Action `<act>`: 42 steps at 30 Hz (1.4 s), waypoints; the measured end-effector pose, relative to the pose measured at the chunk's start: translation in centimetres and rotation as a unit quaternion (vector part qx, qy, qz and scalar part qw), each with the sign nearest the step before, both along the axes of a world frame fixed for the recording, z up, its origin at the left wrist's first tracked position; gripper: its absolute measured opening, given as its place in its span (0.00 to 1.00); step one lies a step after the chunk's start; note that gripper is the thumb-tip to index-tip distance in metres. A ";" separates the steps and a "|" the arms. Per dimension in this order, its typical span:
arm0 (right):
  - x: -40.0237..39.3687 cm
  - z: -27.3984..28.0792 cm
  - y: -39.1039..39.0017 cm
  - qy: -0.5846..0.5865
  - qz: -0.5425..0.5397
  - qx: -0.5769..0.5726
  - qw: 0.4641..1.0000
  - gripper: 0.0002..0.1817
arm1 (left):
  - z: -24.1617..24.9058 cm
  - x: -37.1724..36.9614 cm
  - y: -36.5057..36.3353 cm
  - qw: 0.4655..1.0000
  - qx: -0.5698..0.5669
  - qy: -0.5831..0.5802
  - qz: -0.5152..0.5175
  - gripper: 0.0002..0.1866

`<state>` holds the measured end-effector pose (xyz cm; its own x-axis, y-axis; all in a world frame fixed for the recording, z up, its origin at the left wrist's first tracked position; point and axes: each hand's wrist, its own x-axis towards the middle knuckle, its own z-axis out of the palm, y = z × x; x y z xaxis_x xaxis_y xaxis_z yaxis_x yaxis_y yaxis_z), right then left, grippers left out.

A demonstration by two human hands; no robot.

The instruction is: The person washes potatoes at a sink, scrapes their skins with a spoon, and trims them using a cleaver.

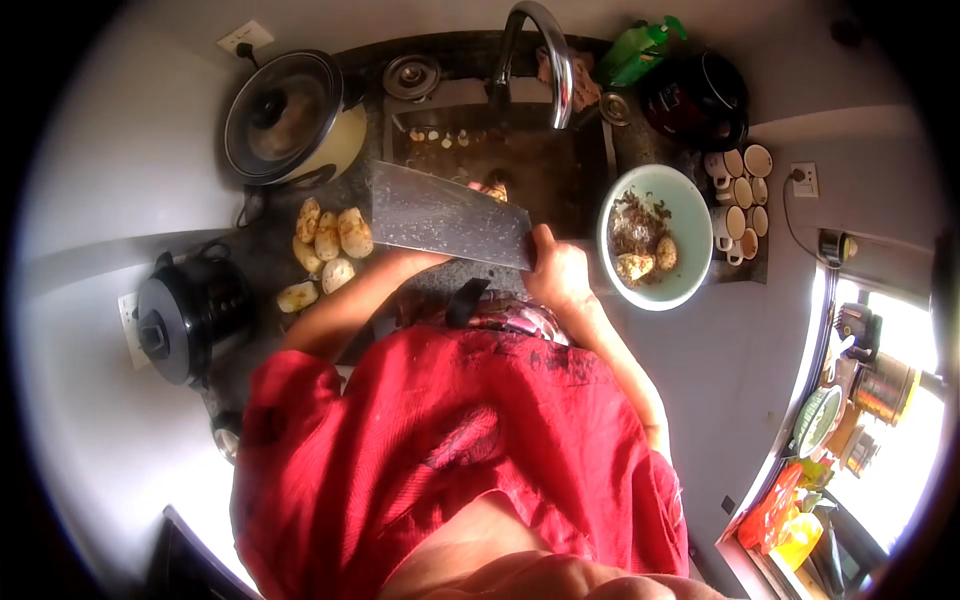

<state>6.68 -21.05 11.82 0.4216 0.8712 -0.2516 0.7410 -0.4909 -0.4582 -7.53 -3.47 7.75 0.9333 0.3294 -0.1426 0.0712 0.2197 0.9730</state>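
My right hand (558, 268) is wrapped round the handle of a cleaver (445, 218), whose broad blade stretches leftward over the sink's front edge. Behind the blade, only the fingertips of my left hand (478, 186) show, closed on a pale, brown-patched tuber (498, 191); the rest of that hand and most of the tuber are hidden. Several peeled, whitish tubers (327, 236) lie on the counter beside my left forearm. Right of my right hand stands a pale green basin (609, 232) holding dark peelings (640, 220) and a few brownish tubers (634, 266).
The sink (600, 165) lies ahead under a curved faucet (560, 60), with scraps along its back. A lidded cooker (340, 145) and a black pot (215, 290) stand left. A green bottle (640, 52), a dark rice cooker (700, 100) and several mugs (735, 222) are right.
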 end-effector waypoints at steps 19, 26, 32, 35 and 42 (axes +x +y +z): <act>0.4 -1.0 -0.6 0.028 -0.014 -0.004 0.999 0.19 | -0.5 -0.9 0.6 0.978 -0.202 0.053 -0.012 0.27; 0.2 -0.6 1.1 -0.007 0.013 -0.078 0.997 0.19 | -1.8 -0.9 -1.2 0.999 0.023 0.018 0.025 0.24; 4.0 -6.2 -0.8 0.069 -0.129 -0.091 0.985 0.17 | 2.7 -2.0 -1.1 0.869 0.481 0.073 0.091 0.35; 4.3 -7.9 -2.0 0.160 -0.189 -0.057 0.967 0.15 | 1.9 -1.6 -0.1 0.943 0.306 0.066 0.109 0.36; 1.6 -2.3 -0.4 0.134 -0.113 0.013 0.984 0.13 | -2.1 -0.9 0.7 0.926 -0.355 0.048 0.118 0.24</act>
